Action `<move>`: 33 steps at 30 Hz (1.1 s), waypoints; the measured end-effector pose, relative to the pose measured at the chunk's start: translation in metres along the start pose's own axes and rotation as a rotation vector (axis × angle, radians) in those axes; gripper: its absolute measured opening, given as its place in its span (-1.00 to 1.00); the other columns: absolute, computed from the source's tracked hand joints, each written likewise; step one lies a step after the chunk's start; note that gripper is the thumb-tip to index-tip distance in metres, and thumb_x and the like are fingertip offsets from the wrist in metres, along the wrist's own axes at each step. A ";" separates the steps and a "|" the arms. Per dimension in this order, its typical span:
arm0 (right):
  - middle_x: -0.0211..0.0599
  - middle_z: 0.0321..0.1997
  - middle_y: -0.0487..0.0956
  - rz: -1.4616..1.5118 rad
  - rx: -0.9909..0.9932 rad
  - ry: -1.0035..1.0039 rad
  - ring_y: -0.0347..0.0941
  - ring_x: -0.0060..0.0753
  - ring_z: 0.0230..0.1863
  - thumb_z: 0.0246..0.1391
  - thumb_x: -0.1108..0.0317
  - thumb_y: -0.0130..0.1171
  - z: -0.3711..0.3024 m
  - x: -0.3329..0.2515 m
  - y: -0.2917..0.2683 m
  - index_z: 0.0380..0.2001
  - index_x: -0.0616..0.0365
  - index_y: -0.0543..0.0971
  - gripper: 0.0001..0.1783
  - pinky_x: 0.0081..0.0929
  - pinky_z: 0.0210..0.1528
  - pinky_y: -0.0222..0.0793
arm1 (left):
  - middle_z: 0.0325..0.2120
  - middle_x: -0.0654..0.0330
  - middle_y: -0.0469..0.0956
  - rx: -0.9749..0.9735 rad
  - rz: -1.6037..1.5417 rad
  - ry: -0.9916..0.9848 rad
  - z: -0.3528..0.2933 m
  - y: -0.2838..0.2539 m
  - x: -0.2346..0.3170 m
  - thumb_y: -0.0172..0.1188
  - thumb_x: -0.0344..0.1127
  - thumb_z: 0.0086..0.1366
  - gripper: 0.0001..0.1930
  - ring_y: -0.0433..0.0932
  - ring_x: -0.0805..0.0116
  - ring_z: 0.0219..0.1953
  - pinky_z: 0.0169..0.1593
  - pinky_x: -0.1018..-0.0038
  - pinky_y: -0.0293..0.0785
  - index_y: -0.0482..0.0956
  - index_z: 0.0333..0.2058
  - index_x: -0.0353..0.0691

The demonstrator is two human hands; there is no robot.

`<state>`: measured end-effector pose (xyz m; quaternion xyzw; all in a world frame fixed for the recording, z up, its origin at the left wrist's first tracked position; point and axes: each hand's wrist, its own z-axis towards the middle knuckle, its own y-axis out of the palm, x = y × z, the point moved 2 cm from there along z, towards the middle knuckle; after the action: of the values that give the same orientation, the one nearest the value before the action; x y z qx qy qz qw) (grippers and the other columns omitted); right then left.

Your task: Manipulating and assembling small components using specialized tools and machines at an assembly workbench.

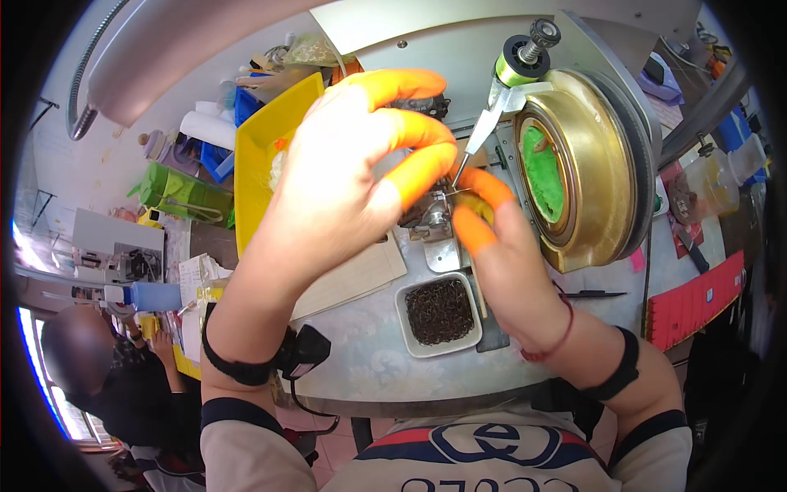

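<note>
Orange finger cots cover fingers on both my hands. My left hand (348, 148) is raised over the bench, thumb and index tips pinched together beside a slim metal tube; whatever is between them is too small to make out. My right hand (520, 275) curls in from the other side, fingers bent around the tip of a small metal vise (434, 221). A thin wire-like piece (461, 192) shows there; what the right fingers grip is hidden. The tube belongs to a white-armed thread holder (486, 123) carrying a spool of green thread (513, 72).
Close below the vise stands a square white dish (402, 316) full of small dark hook-like pieces. A gold-rimmed wheel (594, 164) is at the right, a yellow bin (250, 176) at the left. A black tool (597, 293) lies near my right wrist. Another person (115, 369) sits at far left.
</note>
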<state>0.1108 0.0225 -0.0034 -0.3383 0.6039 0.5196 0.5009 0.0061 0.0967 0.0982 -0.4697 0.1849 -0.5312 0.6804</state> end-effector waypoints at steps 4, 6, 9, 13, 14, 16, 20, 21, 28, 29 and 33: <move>-0.12 -0.02 0.24 -0.374 -0.245 -0.255 0.31 -0.31 -0.19 -0.11 0.62 -0.14 -0.037 -0.034 -0.032 -0.11 0.23 0.35 -0.61 -0.46 -0.16 0.24 | -0.22 0.15 0.46 -0.138 -0.214 0.001 -0.020 -0.006 0.047 0.21 -0.47 -0.17 -0.81 0.39 0.07 -0.13 -0.04 0.24 0.21 0.50 -0.47 -0.16; -0.14 -0.01 0.26 -0.716 -0.474 -0.323 0.31 -0.16 -0.21 -0.23 0.65 -0.09 -0.048 -0.040 -0.039 -0.09 0.17 0.34 -0.50 -0.37 -0.14 0.24 | -0.20 0.20 0.46 -0.272 -0.168 0.010 -0.046 0.001 0.069 0.22 -0.40 -0.16 -0.80 0.39 0.14 -0.10 0.02 0.11 0.05 0.49 -0.46 -0.06; -0.23 0.03 0.27 -1.020 -0.578 -0.430 0.32 -0.24 -0.26 -0.21 0.55 -0.05 -0.049 -0.037 -0.041 -0.09 0.08 0.37 -0.52 -0.36 -0.22 0.27 | -0.20 0.21 0.46 -0.290 -0.240 0.199 -0.074 0.019 0.088 0.12 -0.36 -0.03 -0.88 0.42 0.26 -0.09 0.03 0.04 0.00 0.49 -0.44 -0.01; -0.24 0.00 0.33 -1.294 -0.674 -0.593 0.34 -0.32 -0.30 -0.19 0.37 -0.04 -0.037 -0.023 -0.041 -0.17 0.06 0.45 -0.61 -0.44 -0.31 0.25 | -0.23 0.21 0.48 -0.211 -0.390 0.352 -0.091 0.043 0.095 0.09 -0.36 0.01 -0.89 0.44 0.27 -0.13 -0.01 0.14 0.18 0.51 -0.42 -0.07; -0.19 -0.03 0.37 -1.277 -0.701 -0.655 0.36 -0.29 -0.28 -0.20 0.32 -0.01 -0.037 -0.020 -0.043 -0.19 0.04 0.46 -0.61 -0.44 -0.32 0.22 | -0.26 0.20 0.49 -0.204 -0.429 0.376 -0.092 0.047 0.095 0.09 -0.35 0.02 -0.89 0.45 0.28 -0.17 -0.04 0.20 0.25 0.51 -0.42 -0.10; -0.20 -0.10 0.42 -1.208 -0.641 -0.702 0.39 -0.26 -0.34 -0.22 0.38 0.05 -0.040 -0.025 -0.047 -0.26 0.09 0.48 -0.67 -0.46 -0.33 0.27 | -0.28 0.20 0.49 -0.191 -0.475 0.394 -0.096 0.051 0.092 0.09 -0.35 0.02 -0.88 0.46 0.29 -0.20 -0.08 0.27 0.33 0.52 -0.42 -0.14; -0.24 -0.12 0.43 -1.036 -0.492 -0.761 0.40 -0.33 -0.36 -0.22 0.46 0.08 -0.056 -0.049 -0.055 -0.29 0.18 0.45 -0.71 -0.52 -0.34 0.35 | -0.36 0.19 0.52 -0.061 -0.632 0.230 -0.109 0.055 0.080 0.10 -0.31 -0.01 -0.88 0.49 0.30 -0.32 -0.14 0.34 0.38 0.53 -0.45 -0.15; -0.23 -0.13 0.43 -1.003 -0.496 -0.716 0.40 -0.30 -0.34 -0.23 0.47 0.12 -0.059 -0.053 -0.057 -0.30 0.18 0.46 -0.70 -0.51 -0.33 0.35 | -0.36 0.19 0.52 -0.045 -0.618 0.210 -0.110 0.056 0.077 0.11 -0.30 -0.02 -0.87 0.49 0.30 -0.33 -0.15 0.34 0.39 0.53 -0.45 -0.15; -0.23 -0.23 0.46 -0.966 -0.434 -0.574 0.40 -0.25 -0.35 -0.25 0.53 0.14 -0.060 -0.056 -0.053 -0.34 0.17 0.47 -0.72 -0.45 -0.34 0.35 | -0.39 0.15 0.52 0.103 -0.564 0.225 -0.109 0.061 0.075 0.24 -0.40 -0.13 -0.80 0.50 0.30 -0.40 -0.20 0.35 0.43 0.52 -0.44 -0.22; -0.23 -0.23 0.46 -0.970 -0.436 -0.586 0.40 -0.25 -0.35 -0.25 0.53 0.14 -0.060 -0.059 -0.055 -0.34 0.17 0.47 -0.72 -0.45 -0.34 0.35 | -0.40 0.14 0.52 0.130 -0.556 0.214 -0.108 0.061 0.074 0.26 -0.42 -0.15 -0.79 0.50 0.30 -0.42 -0.21 0.36 0.44 0.52 -0.44 -0.23; -0.30 -0.23 0.48 -0.968 -0.534 -0.648 0.42 -0.35 -0.37 -0.28 0.46 0.13 -0.081 -0.092 -0.074 -0.38 0.13 0.48 -0.74 -0.53 -0.36 0.36 | -0.42 0.14 0.53 0.137 -0.591 0.143 -0.115 0.065 0.070 0.26 -0.43 -0.15 -0.80 0.50 0.32 -0.45 -0.25 0.39 0.46 0.51 -0.46 -0.23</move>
<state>0.1843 -0.0831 0.0601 -0.5116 0.0508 0.4430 0.7345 -0.0184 -0.0176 0.0047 -0.4176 0.0514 -0.7490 0.5119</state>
